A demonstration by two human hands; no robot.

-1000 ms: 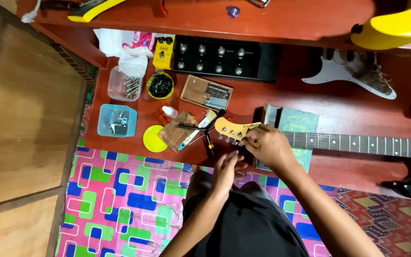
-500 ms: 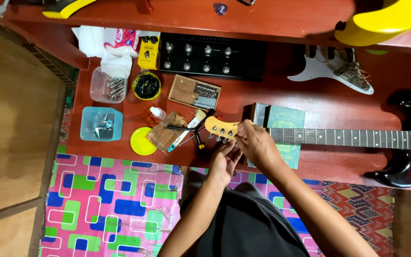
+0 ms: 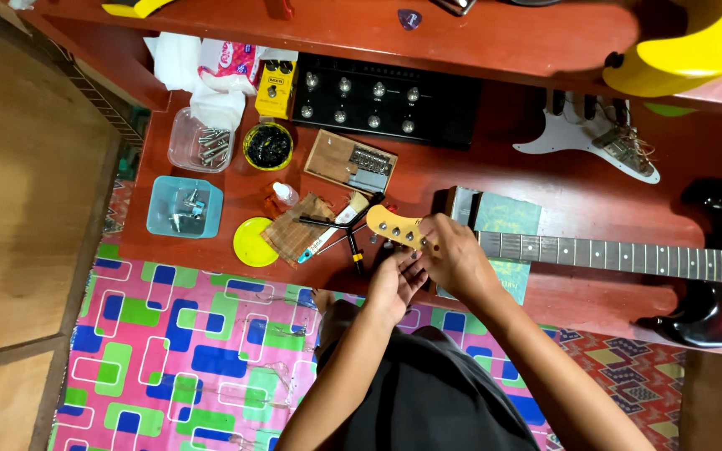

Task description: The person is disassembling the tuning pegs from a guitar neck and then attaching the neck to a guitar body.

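An electric guitar lies across the red wooden table (image 3: 578,192), its neck (image 3: 612,255) running right to a sunburst body (image 3: 720,284). The pale headstock (image 3: 394,227) points left. My right hand (image 3: 453,255) rests on the neck just behind the headstock, fingers curled at the tuners. My left hand (image 3: 394,284) is cupped just below the headstock, fingertips up against its lower edge. What the fingers pinch is too small to see. A neck rest block (image 3: 461,205) sits under the neck.
Left of the headstock lie a brush and pliers (image 3: 336,230), a cloth, a yellow lid (image 3: 252,242), a blue tub of parts (image 3: 184,207), a clear tub of screws (image 3: 202,140). A black pedal unit (image 3: 378,92), white pickguard (image 3: 587,138), yellow guitar body (image 3: 695,42) sit behind.
The camera view has shifted a little, so the table sits lower and left in frame. Both hands stay at the headstock, with the left hand still just under it.
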